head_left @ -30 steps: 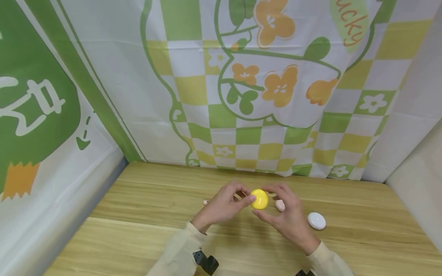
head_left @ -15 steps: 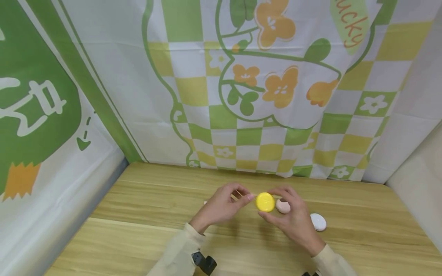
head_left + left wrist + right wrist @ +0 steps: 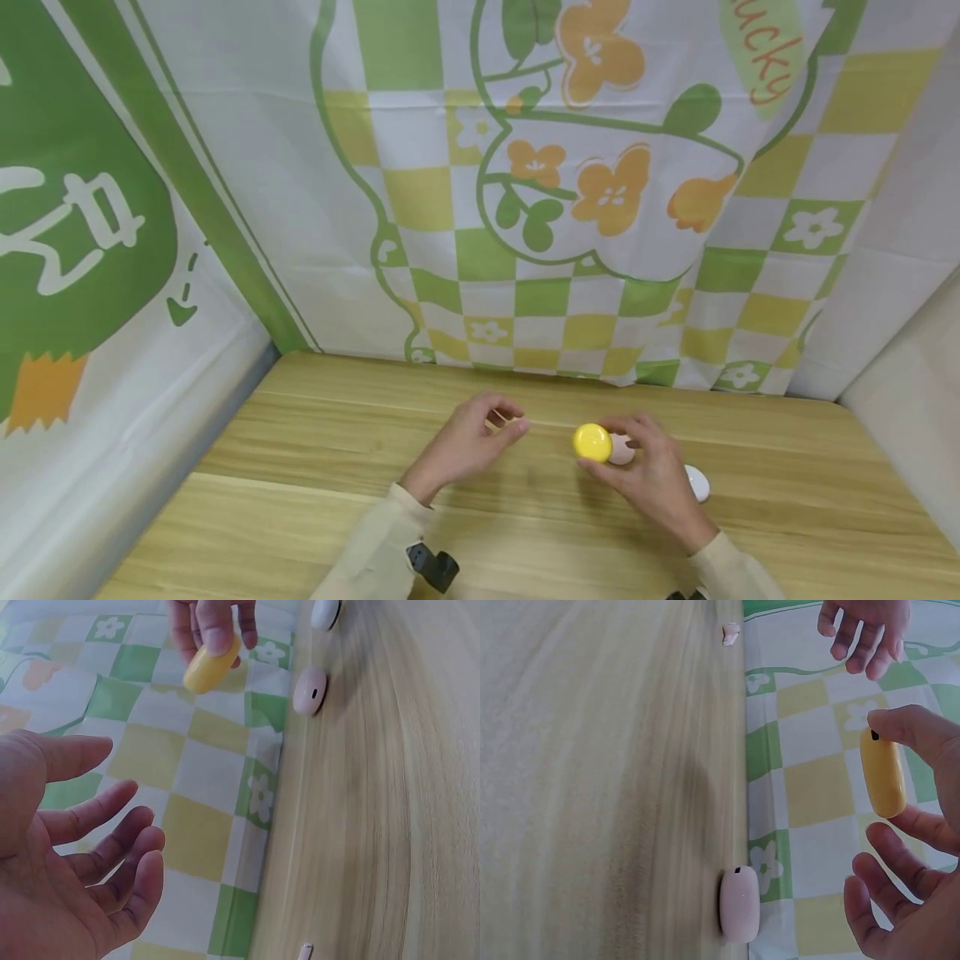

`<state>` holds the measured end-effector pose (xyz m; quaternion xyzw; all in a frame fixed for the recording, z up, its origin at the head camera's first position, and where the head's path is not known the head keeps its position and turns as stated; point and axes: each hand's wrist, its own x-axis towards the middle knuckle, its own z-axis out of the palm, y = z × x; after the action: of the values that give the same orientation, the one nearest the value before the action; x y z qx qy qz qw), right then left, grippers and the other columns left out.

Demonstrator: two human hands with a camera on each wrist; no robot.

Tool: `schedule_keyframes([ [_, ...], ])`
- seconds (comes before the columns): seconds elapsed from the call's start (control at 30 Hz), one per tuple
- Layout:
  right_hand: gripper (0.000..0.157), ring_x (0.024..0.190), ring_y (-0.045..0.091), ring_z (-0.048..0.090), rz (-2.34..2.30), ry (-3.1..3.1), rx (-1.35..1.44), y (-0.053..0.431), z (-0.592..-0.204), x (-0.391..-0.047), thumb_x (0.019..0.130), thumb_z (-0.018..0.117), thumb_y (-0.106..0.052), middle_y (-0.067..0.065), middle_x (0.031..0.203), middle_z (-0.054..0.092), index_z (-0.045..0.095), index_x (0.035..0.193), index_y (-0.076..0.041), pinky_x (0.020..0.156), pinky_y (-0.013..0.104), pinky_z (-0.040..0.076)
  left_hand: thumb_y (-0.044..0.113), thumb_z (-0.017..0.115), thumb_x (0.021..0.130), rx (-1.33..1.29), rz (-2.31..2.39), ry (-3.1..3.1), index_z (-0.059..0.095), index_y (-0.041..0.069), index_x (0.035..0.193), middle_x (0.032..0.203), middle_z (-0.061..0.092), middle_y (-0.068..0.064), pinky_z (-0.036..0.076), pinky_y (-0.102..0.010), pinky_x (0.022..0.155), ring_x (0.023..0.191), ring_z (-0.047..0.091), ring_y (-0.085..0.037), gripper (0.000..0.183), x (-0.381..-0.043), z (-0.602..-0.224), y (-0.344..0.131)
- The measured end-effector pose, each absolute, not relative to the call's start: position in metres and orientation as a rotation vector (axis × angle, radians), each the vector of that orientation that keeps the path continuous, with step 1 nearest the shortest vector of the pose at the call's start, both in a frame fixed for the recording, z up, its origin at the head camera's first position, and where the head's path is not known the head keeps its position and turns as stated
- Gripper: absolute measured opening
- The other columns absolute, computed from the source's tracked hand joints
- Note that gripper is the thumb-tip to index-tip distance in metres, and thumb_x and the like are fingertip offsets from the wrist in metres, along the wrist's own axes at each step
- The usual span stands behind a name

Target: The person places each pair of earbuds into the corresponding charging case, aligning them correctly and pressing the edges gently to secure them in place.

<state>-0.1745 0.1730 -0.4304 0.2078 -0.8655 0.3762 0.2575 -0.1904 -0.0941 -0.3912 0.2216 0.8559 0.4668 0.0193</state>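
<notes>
A glossy yellow round case [image 3: 592, 442] is held up off the tabletop [image 3: 315, 483] by the right hand [image 3: 652, 475]; with the head view taken as a dial, the thumb touches its rim at about 7 o'clock and the index finger at about 1 o'clock, grasping it between them. The right wrist view shows the case nearly edge-on, with a small black port [image 3: 875, 735] on the rim next to the thumb, and the other fingers of that hand loosely bent below the index finger. Away at 9 o'clock from the case, well apart from it, is the left hand [image 3: 461, 446], its fingers released and gently bent, the thumb clear of them in the left wrist view. Past the yellow case, toward 3 o'clock in the head view, a pale pink case [image 3: 621, 450] rests on the tabletop, partly covered by the right hand; it bears a dark slot [image 3: 314, 694]. Farther out, toward 4 o'clock, lies a white case [image 3: 699, 483], partly hidden by the right wrist. A small pale pink piece shaped like an earbud [image 3: 730, 634] lies on the tabletop toward 12 o'clock in the right wrist view. Both arms wear cream sleeves [image 3: 378, 542], and a black mount [image 3: 433, 568] sits by the left cuff. At 12 o'clock behind the tabletop hangs a checked cloth [image 3: 543, 296] in green, yellow and white with orange flowers; at 9 o'clock hangs a green-and-white panel [image 3: 90, 292].
</notes>
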Motion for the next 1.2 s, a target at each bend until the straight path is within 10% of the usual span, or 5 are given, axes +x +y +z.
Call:
schedule_keyframes([
  [1.2, 0.045, 0.097, 0.029, 0.064, 1.12, -2.638, 0.441, 0.135, -0.447, -0.219, 0.073, 0.094, -0.023, 0.009, 0.103, 0.069, 0.075, 0.109, -0.004, 0.082, 0.045, 0.055, 0.021, 0.071, 0.097, 0.466, 1.08, 3.164, 0.07, 0.003, 0.111, 0.112, 0.065, -0.009, 0.051, -0.046, 0.09, 0.107, 0.059, -0.03, 0.023, -0.197, -0.417, -0.139],
])
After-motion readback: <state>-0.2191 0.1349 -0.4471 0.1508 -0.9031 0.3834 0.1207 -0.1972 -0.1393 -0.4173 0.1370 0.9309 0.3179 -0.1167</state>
